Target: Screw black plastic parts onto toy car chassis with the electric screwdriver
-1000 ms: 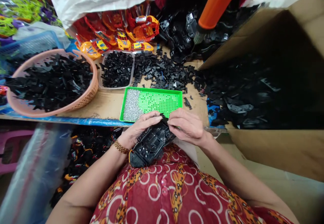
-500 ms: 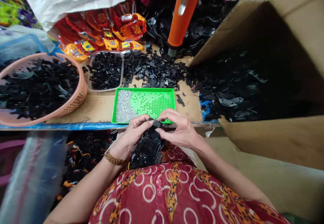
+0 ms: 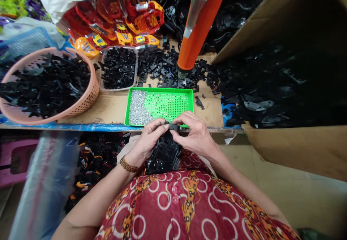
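On my lap, against the table's front edge, rests a black plastic toy car chassis (image 3: 162,153). My left hand (image 3: 150,137) is closed around its upper left side, with thumb and forefinger pinched at its far end. From the other side my right hand (image 3: 193,133) pinches a small black plastic piece (image 3: 174,127) at that same end. Whether the piece is seated in the chassis I cannot tell. Just beyond my fingers lies a green perforated tray (image 3: 173,104), with many small silvery screws (image 3: 138,108) heaped at its left.
An orange electric screwdriver (image 3: 196,34) hangs over loose black parts (image 3: 162,68). To the left stand a pink basket (image 3: 93,84) and a clear tub (image 3: 136,68), both full of black parts. Orange car bodies (image 3: 146,19) lie behind. A cardboard box (image 3: 295,149) stands at right.
My view has shifted, so the table and tray appear slightly right and higher. Both hands keep their pinching grip at the far end of the chassis.
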The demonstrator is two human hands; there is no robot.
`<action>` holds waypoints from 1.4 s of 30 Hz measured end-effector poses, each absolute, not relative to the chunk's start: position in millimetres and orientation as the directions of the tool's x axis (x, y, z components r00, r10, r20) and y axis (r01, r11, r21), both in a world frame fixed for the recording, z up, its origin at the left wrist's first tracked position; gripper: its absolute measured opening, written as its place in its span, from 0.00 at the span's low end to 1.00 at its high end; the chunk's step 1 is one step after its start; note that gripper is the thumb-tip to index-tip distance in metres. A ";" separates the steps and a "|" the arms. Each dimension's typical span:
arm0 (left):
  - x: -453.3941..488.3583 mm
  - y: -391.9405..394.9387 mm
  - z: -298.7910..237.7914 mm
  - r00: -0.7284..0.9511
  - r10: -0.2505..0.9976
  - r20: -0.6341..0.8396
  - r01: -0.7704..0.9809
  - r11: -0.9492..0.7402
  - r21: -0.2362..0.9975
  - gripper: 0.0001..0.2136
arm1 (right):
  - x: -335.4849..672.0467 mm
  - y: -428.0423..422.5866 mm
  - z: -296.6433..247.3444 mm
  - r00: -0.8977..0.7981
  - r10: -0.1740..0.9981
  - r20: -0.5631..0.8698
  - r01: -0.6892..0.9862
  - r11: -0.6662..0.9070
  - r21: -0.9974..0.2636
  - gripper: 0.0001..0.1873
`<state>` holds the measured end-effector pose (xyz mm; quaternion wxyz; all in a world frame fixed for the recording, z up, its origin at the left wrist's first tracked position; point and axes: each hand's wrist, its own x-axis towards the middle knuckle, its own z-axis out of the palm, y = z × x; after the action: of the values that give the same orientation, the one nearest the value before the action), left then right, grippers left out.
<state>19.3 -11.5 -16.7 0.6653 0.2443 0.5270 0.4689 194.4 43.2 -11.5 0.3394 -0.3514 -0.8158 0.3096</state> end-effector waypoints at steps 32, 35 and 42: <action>11.7 -28.4 8.0 0.006 0.959 -0.283 -0.011 0.284 0.959 0.10 | 184.5 41.2 -16.5 -0.516 0.811 0.274 -0.007 0.316 -0.949 0.07; 12.6 -28.1 6.9 0.012 0.947 -0.321 -0.044 0.321 0.946 0.10 | 184.1 39.0 -19.7 -0.509 0.817 0.269 -0.022 0.301 -0.953 0.07; 10.0 -18.0 5.9 0.028 0.951 -0.308 -0.069 0.310 0.948 0.08 | 189.3 39.0 -18.0 -0.558 0.795 0.237 0.042 0.312 -0.949 0.07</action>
<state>10.0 -18.0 5.9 0.5943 0.4013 0.5493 0.4291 189.3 39.0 -18.0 0.3695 -0.2905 -0.7208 0.5094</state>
